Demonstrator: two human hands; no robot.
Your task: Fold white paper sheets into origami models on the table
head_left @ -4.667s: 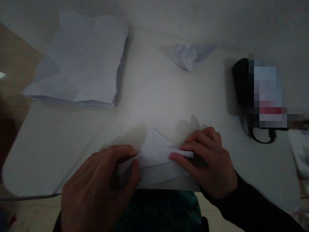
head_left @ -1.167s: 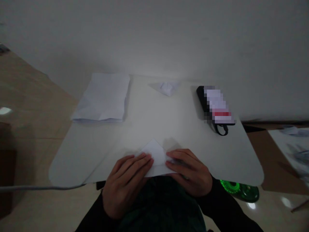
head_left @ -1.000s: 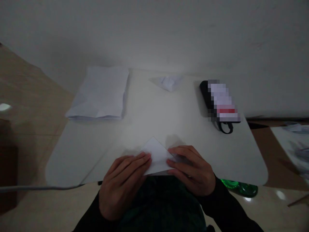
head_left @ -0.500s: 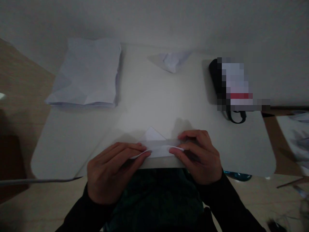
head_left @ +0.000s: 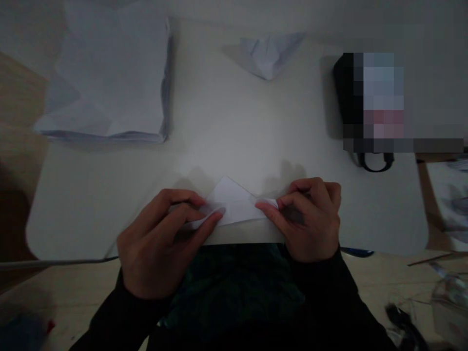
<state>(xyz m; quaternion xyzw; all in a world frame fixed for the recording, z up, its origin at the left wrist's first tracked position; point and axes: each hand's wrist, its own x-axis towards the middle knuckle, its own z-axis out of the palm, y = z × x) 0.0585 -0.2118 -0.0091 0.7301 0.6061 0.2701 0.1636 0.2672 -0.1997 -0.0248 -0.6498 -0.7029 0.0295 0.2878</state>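
White paper point(head_left: 241, 212) between fingers point(head_left: 272, 214)

Indoors, exact kind unclear, white table point(head_left: 234, 126), wall point(head_left: 321, 14), beige floor point(head_left: 80, 287)

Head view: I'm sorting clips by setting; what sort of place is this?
Probably an indoor desk spot, home or workplace unclear: a white table beside a pale wall, a paper stack and the folded paper being held.

Soft shadows point(head_left: 290, 171) mark the dimly lit tabletop point(head_left: 241, 126).
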